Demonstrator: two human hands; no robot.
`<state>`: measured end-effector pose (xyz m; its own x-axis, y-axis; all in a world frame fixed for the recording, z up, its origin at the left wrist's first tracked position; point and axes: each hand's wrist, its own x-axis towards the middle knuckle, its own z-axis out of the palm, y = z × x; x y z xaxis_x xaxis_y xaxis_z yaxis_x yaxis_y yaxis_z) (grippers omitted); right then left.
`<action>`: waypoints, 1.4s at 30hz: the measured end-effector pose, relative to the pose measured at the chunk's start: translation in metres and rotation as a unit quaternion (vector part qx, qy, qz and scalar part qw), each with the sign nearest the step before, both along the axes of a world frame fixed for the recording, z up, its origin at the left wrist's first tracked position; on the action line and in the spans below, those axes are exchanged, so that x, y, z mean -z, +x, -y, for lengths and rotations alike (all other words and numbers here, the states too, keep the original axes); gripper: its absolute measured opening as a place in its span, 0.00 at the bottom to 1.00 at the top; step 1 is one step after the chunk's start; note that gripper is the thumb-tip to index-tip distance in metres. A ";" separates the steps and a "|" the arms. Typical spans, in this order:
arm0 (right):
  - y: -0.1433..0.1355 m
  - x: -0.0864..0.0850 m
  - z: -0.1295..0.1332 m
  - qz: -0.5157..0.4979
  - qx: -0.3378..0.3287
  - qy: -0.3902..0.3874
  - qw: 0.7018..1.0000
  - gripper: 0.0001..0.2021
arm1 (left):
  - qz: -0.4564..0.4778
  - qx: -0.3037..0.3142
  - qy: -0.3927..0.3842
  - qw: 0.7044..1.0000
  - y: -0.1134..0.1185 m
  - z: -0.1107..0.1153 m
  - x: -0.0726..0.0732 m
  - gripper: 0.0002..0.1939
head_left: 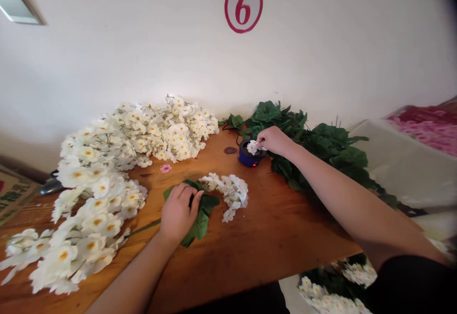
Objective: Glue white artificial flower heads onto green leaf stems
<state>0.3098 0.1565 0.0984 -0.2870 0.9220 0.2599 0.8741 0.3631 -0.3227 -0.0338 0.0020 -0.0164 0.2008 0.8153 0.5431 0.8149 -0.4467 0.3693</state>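
My left hand (180, 209) is closed around a green leafy stem (200, 226) low over the table. Some white flowers (235, 191) lie just right of its leaves, and the stem's tail runs left toward the flower heap. Pinched in the fingers of my right hand (273, 140) is a small white flower (252, 147). It is over the opening of a round blue pot (249, 158) that shows a red light. What is inside the pot is mostly hidden by the flower and fingers.
White flowers (96, 181) are heaped along the left and back of the wooden table (250, 247). Green leaves (321, 145) pile up at the right, beneath my forearm. A pink blossom (165, 168) lies mid-table. Pink flowers (428, 131) are at far right, more white ones (332, 299) below the edge.
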 end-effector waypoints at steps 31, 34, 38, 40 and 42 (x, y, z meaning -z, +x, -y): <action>-0.091 0.057 0.130 -0.511 0.038 -0.172 0.841 0.16 | -0.063 0.061 -0.044 0.995 0.000 0.003 0.003 0.16; -0.097 0.084 0.130 -0.512 0.057 -0.205 0.832 0.16 | -0.052 0.079 -0.041 0.995 0.000 0.001 0.005 0.15; -0.083 0.099 0.125 -0.498 0.066 -0.202 0.841 0.16 | -0.052 0.098 -0.024 0.994 0.000 0.000 0.006 0.14; -0.077 0.101 0.123 -0.484 0.071 -0.204 0.848 0.16 | -0.058 0.104 -0.020 0.993 0.001 -0.001 0.005 0.13; -0.074 0.103 0.123 -0.475 0.076 -0.211 0.851 0.16 | -0.061 0.109 -0.021 0.992 0.001 -0.001 0.005 0.13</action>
